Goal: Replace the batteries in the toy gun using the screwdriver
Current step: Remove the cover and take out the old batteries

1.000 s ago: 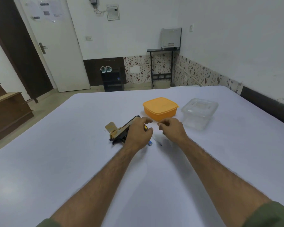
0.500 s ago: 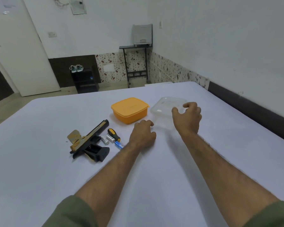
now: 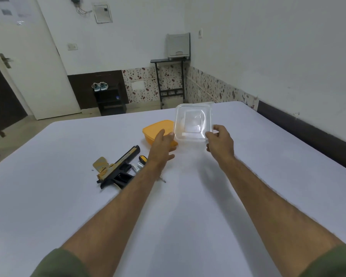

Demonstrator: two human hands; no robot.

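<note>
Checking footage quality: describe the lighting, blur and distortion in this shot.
Head view: soft, even room light with faint shadows under both forearms; wide-angle bending curves the walls and table edge; the clear container in the right hand shows mild glare; the left hand looks slightly motion-blurred.

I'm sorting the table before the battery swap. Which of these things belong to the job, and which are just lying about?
For the job:
toy gun
screwdriver
batteries

Lying about:
orange container, beside the left hand
clear plastic container, lifted and tilted, gripped by the right hand
</note>
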